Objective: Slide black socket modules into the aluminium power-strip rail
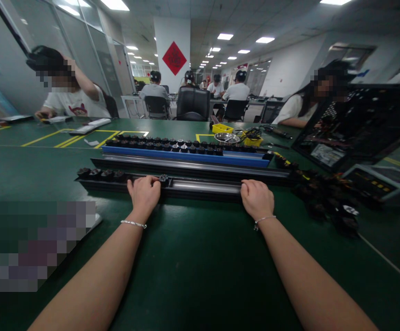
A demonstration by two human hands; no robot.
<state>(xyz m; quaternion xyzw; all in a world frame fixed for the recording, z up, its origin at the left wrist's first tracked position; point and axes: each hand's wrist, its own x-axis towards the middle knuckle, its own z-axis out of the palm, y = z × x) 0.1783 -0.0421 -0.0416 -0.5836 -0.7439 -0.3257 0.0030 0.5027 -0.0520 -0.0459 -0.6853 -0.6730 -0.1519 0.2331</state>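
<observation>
A long black rail (205,185) with a shiny metal channel lies across the green table in front of me. My left hand (145,195) is closed on its near edge, left of the middle. Just right of those fingers a small black round part (164,178) sits in the channel; whether I touch it is hidden. Several similar black parts (106,174) stand in a row at the rail's left end. My right hand (258,198) is closed round the right end of the same rail, its fingertips partly hidden.
Behind lie another black rail (186,164) and a blue rail (186,154) filled with black parts. At right are a heap of black parts (324,197), a grey metal box (382,184) and an open computer case (362,124). Co-workers sit across the table.
</observation>
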